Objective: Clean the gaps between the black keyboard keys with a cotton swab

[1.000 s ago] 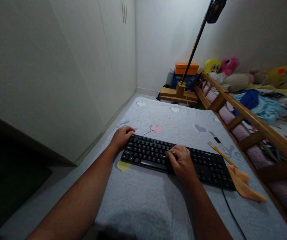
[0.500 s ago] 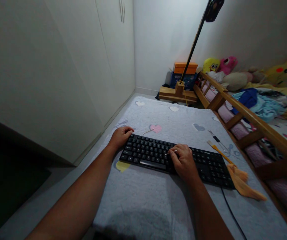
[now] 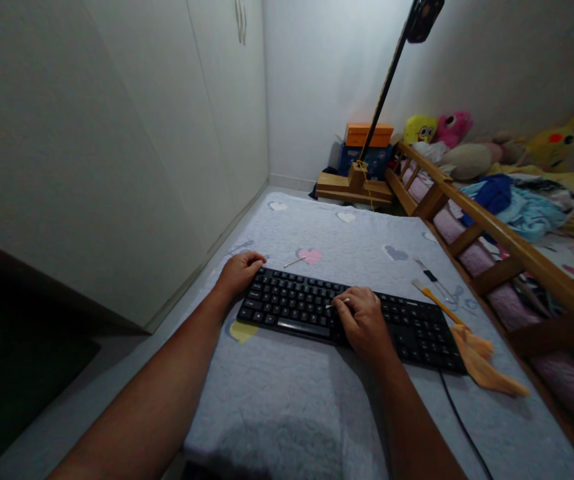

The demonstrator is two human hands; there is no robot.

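Note:
A black keyboard [image 3: 297,307] lies across a pale blanket [image 3: 317,400] with heart patches. My left hand [image 3: 239,273] grips the keyboard's far left corner, fingers curled over its edge. My right hand [image 3: 361,320] rests on the middle keys and pinches a thin white cotton swab [image 3: 337,303], whose tip points left onto the keys. A second white swab [image 3: 294,262] lies on the blanket just beyond the keyboard, next to a pink heart.
An orange-handled brush [image 3: 437,303], a thin tool [image 3: 429,275] and an orange cloth [image 3: 481,367] lie right of the keyboard. The keyboard's cable [image 3: 459,427] runs toward me. A wooden bed rail [image 3: 497,230] and a black stand [image 3: 381,100] on a wooden base stand at the right and back.
My right hand has slid the swab a little to the left along the keys. The left hand keeps its hold on the keyboard's corner.

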